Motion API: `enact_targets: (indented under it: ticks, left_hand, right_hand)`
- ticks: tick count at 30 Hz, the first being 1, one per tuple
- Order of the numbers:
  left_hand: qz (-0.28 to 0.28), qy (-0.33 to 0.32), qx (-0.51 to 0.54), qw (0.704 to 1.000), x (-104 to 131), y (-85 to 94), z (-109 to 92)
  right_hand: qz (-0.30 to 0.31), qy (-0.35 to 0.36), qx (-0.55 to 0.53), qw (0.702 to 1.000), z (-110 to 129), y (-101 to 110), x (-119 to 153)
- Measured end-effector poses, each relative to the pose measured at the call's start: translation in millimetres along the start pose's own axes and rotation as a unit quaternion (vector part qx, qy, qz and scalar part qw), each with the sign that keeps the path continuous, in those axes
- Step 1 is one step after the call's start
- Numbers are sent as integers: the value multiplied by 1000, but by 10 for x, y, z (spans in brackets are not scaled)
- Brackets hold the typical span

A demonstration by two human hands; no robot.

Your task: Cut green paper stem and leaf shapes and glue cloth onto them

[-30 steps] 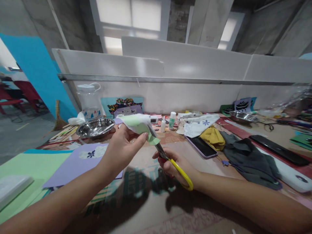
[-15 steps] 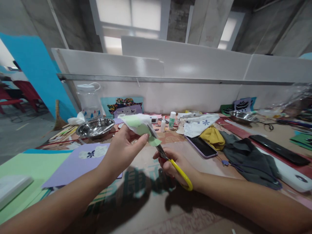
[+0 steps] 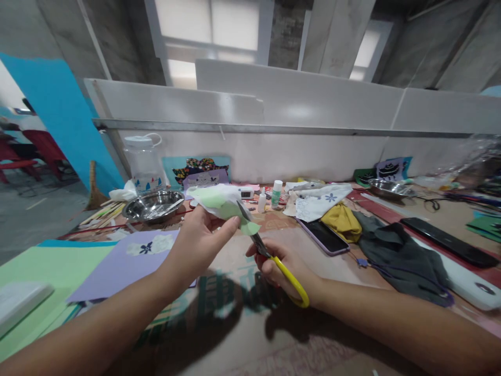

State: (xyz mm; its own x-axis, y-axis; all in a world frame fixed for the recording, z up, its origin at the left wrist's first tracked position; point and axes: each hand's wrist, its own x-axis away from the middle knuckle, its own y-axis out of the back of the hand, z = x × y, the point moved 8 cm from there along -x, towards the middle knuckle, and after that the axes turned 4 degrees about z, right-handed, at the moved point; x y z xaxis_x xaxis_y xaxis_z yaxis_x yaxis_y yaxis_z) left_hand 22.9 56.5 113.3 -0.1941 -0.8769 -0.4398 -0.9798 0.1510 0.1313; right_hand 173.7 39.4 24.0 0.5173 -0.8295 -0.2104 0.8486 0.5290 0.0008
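Between the thumb and fingers of my left hand [image 3: 201, 237] is a piece of light green and white paper or thin cloth [image 3: 219, 201], held up above the table. My right hand [image 3: 284, 263] grips scissors [image 3: 289, 279] with yellow handles. Their blades point up and left and lie at the right edge of the green piece, partly hidden by it. Below my left hand lies a purple sheet [image 3: 113, 266] with a white patch and a dark blue flower on it.
At the back stand a clear water bottle [image 3: 144, 164], a metal bowl [image 3: 152, 205] and small glue bottles [image 3: 276, 194]. To the right lie a phone [image 3: 323, 236], a yellow cloth [image 3: 342, 222] and a dark grey cloth [image 3: 399, 256]. Green sheets [image 3: 35, 266] sit at the left.
The green and white piece has shifted very slightly in my left hand. Both hands and the scissors stay in almost the same place.
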Motion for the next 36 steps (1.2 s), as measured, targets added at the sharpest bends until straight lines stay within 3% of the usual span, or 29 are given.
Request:
enact_targets:
  ticks: [19, 25, 36]
  left_hand:
    - [12, 0, -10, 1000, -17, -14, 22]
    - [-19, -14, 9, 1000, -52, 98, 3]
    - [11, -32, -5, 999, -69, 83, -121]
  right_hand:
    - [-20, -13, -11, 1000, -55, 21, -1]
    - [-22, -8, 19, 1000, 1, 20, 9]
    - [16, 14, 71, 997, 69, -31, 36]
